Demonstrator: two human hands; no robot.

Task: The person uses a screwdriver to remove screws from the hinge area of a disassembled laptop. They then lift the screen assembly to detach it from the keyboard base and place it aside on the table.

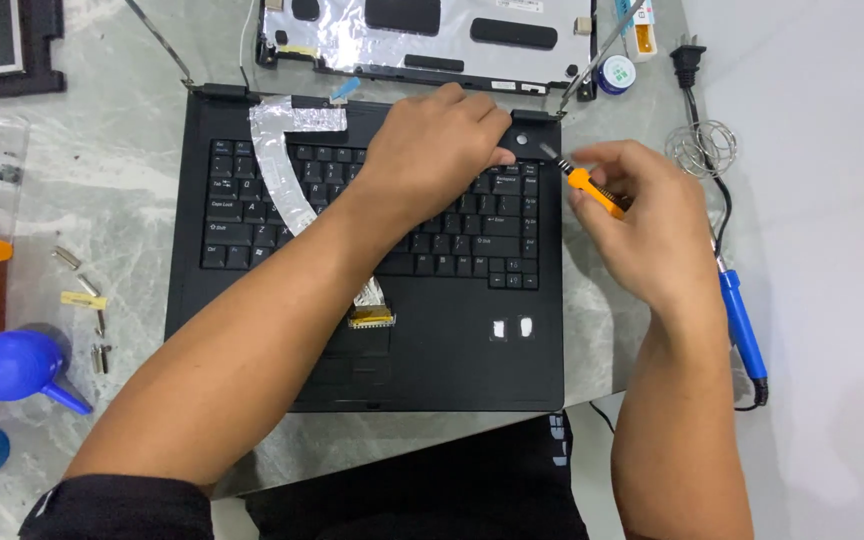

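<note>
Left hand [442,145] pressing laptop [452,350] corner, right hand [642,225] holding screwdriver [592,190] — tip there

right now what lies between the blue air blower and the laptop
In the head view, small loose screws and a yellowish strip lie on the table between them.

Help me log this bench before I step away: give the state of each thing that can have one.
Laptop: open flat, screen panel removed.
Lid shell: bare, foil-lined inside showing.
Foil ribbon cable: loose, lying across keyboard.
Screwdriver: held in right hand, tip at the right hinge corner.
Left hand: pressing on that corner.
Soldering iron: lying on table.
Plug: unplugged.
</note>
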